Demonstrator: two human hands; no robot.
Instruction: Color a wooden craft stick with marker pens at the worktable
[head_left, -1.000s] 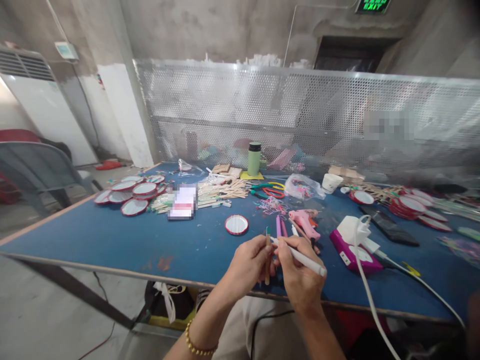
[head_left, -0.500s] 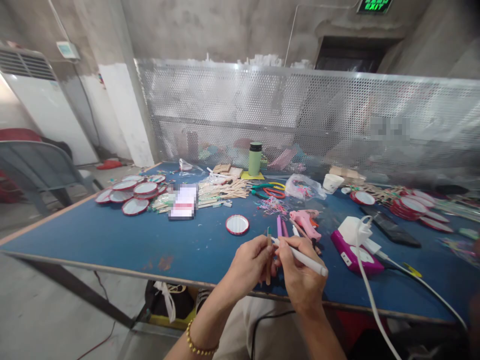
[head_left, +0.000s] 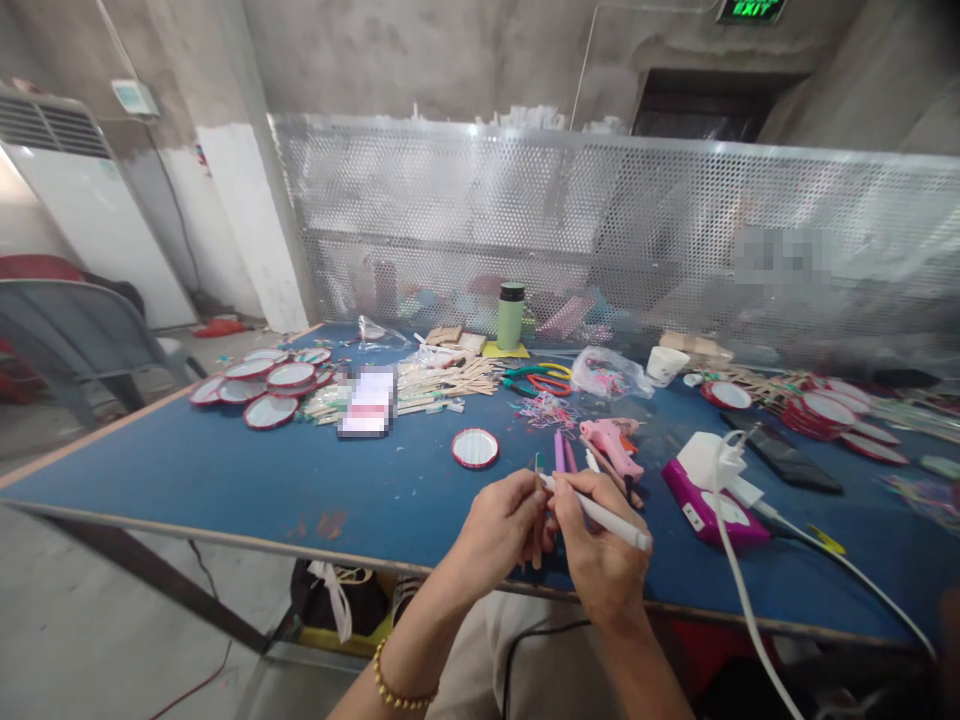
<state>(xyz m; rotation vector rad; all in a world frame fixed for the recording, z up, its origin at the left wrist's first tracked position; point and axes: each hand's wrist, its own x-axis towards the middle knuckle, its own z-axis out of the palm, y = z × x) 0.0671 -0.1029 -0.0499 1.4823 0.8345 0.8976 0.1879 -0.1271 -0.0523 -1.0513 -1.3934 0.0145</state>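
The blue table (head_left: 225, 470) spread out ahead of both hands, its near edge running just under the wrists. Beyond it, well past the hands, stood a perforated metal screen (head_left: 525, 230). Far out to the left of the left hand lay a cluster of red-rimmed discs (head_left: 262, 385), and beside that, ahead and left of the hands, a heap of flat sticks (head_left: 442, 385). A white cable (head_left: 739, 590) ran down past the right hand on its right side, coming from a magenta box (head_left: 712, 500) that lay just right of that hand. A dark phone (head_left: 784, 455) lay farther right. A pink glue gun (head_left: 611, 445) rested just ahead of the right hand. A green bottle (head_left: 510, 316) stood upright, well ahead of both hands.

The left hand (head_left: 499, 530) was closed around a wooden stick (head_left: 536, 556), holding it nearly upright over the table's near edge, its top poking out above the fingers. The right hand (head_left: 600, 565), touching the left, gripped a white pen (head_left: 611, 520) in a writing hold, its tip laid against the upper part of the stick and its rear end pointing away to the right. A single red-rimmed disc (head_left: 475, 448) lay flat just ahead of the left hand. A beaded bracelet (head_left: 394, 690) circled the left wrist.
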